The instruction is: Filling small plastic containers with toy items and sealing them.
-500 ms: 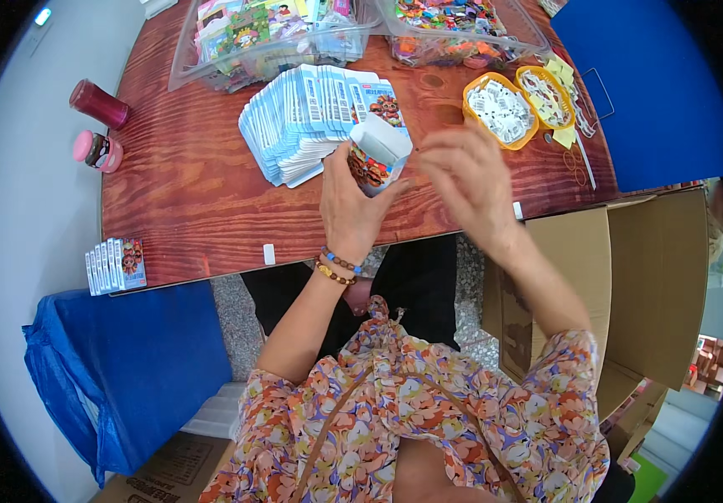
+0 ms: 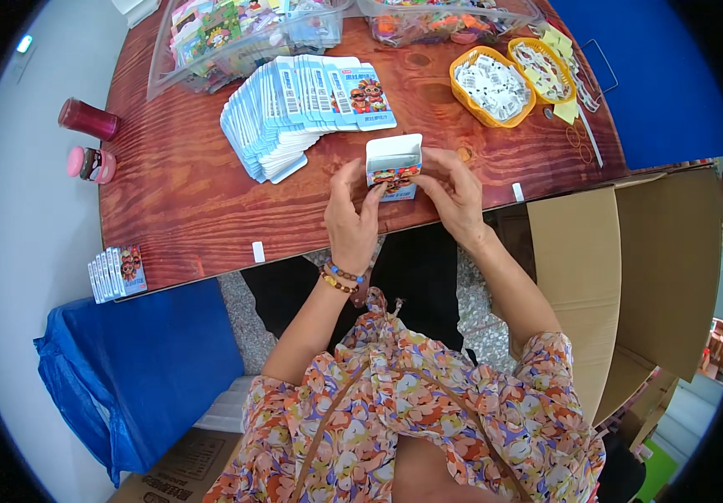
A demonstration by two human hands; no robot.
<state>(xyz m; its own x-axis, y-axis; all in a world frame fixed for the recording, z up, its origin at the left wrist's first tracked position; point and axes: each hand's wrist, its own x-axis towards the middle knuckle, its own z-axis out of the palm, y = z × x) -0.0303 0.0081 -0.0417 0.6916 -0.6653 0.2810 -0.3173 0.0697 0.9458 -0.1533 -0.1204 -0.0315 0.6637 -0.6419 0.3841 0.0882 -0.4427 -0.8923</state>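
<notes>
A small light-blue carton with a cartoon picture stands upright with its top flap up, at the near edge of the brown wooden table. My left hand grips its left side and my right hand its right side. Just behind it lies a fanned stack of flat, unfolded cartons of the same kind.
Two yellow bowls of small pieces sit at the right back, clear plastic bins behind the stack. A red jar and a pink-lidded jar stand at the left edge, finished cartons on the near left corner. An open cardboard box stands right.
Both hands have come down and closer together on the carton, which now stands upright at the table edge with its flap raised; before, the left hand held it tilted in the air.
</notes>
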